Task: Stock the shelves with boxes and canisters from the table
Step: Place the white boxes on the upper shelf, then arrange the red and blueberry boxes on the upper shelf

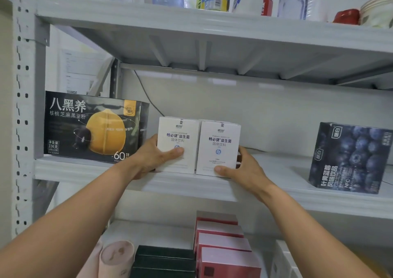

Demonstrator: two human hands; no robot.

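Note:
Two white probiotic boxes stand side by side at the front of the middle shelf (276,192). My left hand (153,156) grips the left white box (178,137), thumb across its front and fingers behind its left side. My right hand (244,169) grips the right white box (219,143), thumb on its lower front and fingers round its right side. The boxes touch each other and rest on the shelf board.
A large black box with a yellow fruit picture (91,126) stands left of the white boxes. A dark blueberry box (350,158) sits at the right. Bottles and cups line the top shelf (191,16). Below are red boxes (225,243), black boxes (165,260) and pink canisters (117,258).

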